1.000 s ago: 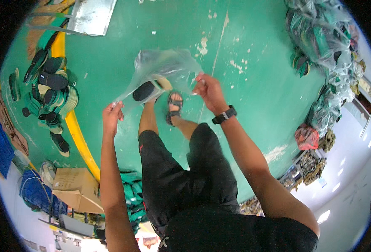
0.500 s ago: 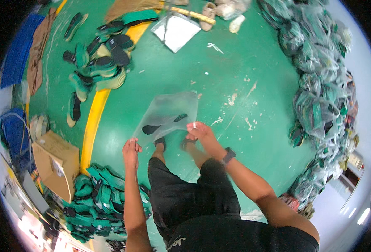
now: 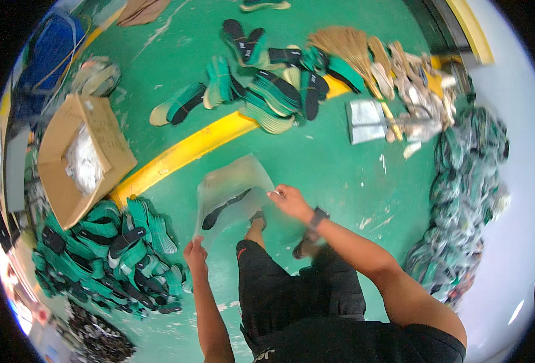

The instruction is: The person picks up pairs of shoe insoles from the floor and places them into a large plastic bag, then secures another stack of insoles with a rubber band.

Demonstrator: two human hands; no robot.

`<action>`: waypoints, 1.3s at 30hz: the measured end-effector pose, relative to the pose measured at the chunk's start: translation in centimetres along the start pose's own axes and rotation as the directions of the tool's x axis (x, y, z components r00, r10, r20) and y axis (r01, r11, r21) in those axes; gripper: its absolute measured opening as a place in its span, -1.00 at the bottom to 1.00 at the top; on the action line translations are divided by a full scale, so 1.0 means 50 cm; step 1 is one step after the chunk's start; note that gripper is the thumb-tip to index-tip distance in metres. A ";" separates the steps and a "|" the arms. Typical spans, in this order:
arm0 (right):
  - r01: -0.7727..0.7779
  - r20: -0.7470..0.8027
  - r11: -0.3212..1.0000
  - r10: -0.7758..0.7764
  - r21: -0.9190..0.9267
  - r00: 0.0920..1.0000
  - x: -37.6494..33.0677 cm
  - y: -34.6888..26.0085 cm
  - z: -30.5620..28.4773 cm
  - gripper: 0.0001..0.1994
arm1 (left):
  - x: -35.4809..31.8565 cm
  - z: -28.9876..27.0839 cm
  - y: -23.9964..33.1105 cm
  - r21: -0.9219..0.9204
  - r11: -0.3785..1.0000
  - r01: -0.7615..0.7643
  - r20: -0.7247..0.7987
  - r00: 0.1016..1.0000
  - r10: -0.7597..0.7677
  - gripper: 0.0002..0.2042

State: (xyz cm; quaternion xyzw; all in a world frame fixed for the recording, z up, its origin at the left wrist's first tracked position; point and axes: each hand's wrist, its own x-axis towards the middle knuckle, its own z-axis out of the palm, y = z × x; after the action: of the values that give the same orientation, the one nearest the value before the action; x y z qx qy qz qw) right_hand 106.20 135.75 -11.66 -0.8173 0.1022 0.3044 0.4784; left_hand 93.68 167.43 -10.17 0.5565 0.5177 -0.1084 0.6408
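In front of me I hold a clear, frosted plastic bag [image 3: 234, 178] spread between both hands, above the green floor. My left hand [image 3: 196, 254] is closed on its near left corner. At the right edge, the fingers of my right hand [image 3: 288, 201] pinch the plastic. A long black insole shape [image 3: 226, 209] shows on the bag; whether it lies inside or is printed on it I cannot tell. Left of my left hand lies a large heap of green and black insoles [image 3: 113, 260].
An open cardboard box [image 3: 107, 130] with white plastic inside stands at left. Bundled insoles [image 3: 273, 94] lie along a yellow floor line [image 3: 188, 154]. Farther off are a straw broom [image 3: 343, 45], a dustpan [image 3: 366, 121] and shoes. Bagged insoles [image 3: 455, 199] line the right wall.
I have turned and stepped toward the left, so the box and insole heap sit further into view. The bag stays held in both hands and has shifted slightly.
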 end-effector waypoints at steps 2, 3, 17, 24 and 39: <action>0.070 0.038 0.992 -0.066 -0.101 0.997 0.068 -0.054 0.042 -0.64 | 0.030 -0.055 0.014 -0.083 0.996 0.032 -0.021 0.999 -0.034 -0.82; 0.114 0.069 0.985 -0.105 -0.133 0.992 0.102 -0.088 0.066 -0.64 | 0.046 -0.084 0.014 -0.129 0.992 0.003 -0.043 0.999 -0.009 -0.81; 0.317 0.415 0.665 -0.011 -0.676 0.910 0.713 -0.086 0.224 -0.55 | 0.259 -0.015 0.085 -0.581 0.811 0.067 -0.261 0.929 -0.264 -0.83; 0.748 0.664 0.127 -0.381 -0.652 0.644 1.204 -0.256 0.453 0.10 | 0.271 0.071 0.038 -0.671 0.741 0.024 -0.406 0.824 -0.395 -0.79; 0.837 0.801 0.125 -0.246 -0.532 0.546 1.173 -0.297 0.613 0.07 | 0.261 0.094 0.008 -0.832 0.516 -0.204 -0.473 0.748 -0.466 -0.66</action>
State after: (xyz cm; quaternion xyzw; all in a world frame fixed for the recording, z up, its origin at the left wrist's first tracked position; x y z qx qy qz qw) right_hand 147.30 176.64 -46.81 -0.7818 -0.5412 0.3069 0.0425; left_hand 102.25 169.38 -20.89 0.1291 0.7334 0.3042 0.5941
